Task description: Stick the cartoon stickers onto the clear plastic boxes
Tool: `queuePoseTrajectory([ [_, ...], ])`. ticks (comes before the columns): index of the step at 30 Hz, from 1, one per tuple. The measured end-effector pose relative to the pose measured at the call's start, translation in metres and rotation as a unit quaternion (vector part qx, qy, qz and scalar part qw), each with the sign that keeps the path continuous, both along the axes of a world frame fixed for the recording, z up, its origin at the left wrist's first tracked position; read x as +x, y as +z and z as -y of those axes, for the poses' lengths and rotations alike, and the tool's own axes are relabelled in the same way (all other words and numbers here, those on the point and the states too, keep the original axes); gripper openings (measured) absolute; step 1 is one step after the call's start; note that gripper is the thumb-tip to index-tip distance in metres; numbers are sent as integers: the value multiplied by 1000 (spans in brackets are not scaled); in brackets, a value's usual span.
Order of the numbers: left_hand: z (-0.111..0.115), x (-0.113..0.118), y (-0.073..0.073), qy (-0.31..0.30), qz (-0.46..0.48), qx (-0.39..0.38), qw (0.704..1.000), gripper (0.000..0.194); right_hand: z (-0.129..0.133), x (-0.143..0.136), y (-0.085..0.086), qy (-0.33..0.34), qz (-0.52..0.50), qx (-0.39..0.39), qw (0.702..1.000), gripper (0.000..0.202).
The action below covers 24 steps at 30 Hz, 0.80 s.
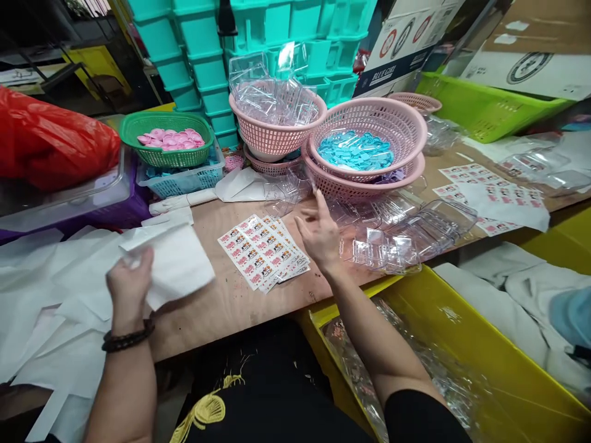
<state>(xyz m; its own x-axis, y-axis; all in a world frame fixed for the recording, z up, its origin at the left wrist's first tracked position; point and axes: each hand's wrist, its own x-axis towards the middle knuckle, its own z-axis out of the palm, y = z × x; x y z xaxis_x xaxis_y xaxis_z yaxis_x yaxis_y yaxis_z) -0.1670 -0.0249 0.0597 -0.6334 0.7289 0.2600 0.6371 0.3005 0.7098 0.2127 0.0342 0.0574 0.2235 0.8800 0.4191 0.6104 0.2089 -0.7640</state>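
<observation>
My left hand [130,280], with a dark bracelet at the wrist, grips a white paper sheet [180,264] over a heap of similar white papers [55,277]. My right hand [318,234] hangs over the table with its fingers apart and nothing in them. Between my hands lies a fanned stack of sticker sheets [263,249] with red and orange prints. Clear plastic cases [388,249] are just right of my right hand. Behind it stands a pink basket [410,141] with blue pieces [355,151].
A pink basket [263,138] of clear cases and a green basket [161,159] of pink pieces stand at the back, before turquoise bins [203,67]. More sticker sheets [496,191] lie at right. A yellow bin [462,332] sits below the table's front edge.
</observation>
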Motion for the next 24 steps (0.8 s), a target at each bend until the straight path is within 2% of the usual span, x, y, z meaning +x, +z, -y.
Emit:
queuePoseTrajectory([
  [1, 1, -10, 6, 33, -21, -16, 999, 41, -18, -3, -4, -11, 34, -16, 999, 71],
  [3, 6, -11, 17, 63, -80, 6, 995, 69, -49, -15, -14, -44, 87, -31, 995, 80],
  [4, 9, -2, 20, 42, -109, 32, 993, 80, -61, -23, -20, -56, 103, -29, 993, 81],
  [6, 13, 26, 21, -6, -119, 105, 987, 78, -80, -40, -32, -65, 124, -14, 990, 74],
  [7, 14, 44, 18, -47, -79, 121, 988, 72, -87, -47, -38, -70, 131, -3, 989, 69],
  [8, 12, 61, 14, -86, -5, 143, 986, 64, -92, -52, -43, -77, 136, 11, 988, 64],
  [9, 9, 77, 10, -154, 94, 132, 975, 59, -96, -56, -48, -86, 140, 25, 986, 61],
  [10, 6, 92, 5, -210, 200, 111, 951, 56, -99, -59, -52, -94, 143, 41, 984, 60],
  [12, -4, 116, -3, -255, 365, 53, 894, 55, -101, -61, -58, -74, 152, 82, 982, 60],
  [16, -23, 146, -7, -202, 595, -7, 778, 47, -90, -66, -67, 99, 191, 186, 959, 57],
  [19, -37, 158, -8, -163, 699, -26, 696, 32, -70, -81, -73, 195, 211, 228, 930, 55],
  [21, -45, 162, -11, -157, 728, -35, 666, 27, -54, -93, -75, 237, 211, 252, 914, 58],
  [24, -50, 161, -17, -151, 739, -33, 655, 33, -33, -105, -72, 284, 203, 275, 896, 72],
])
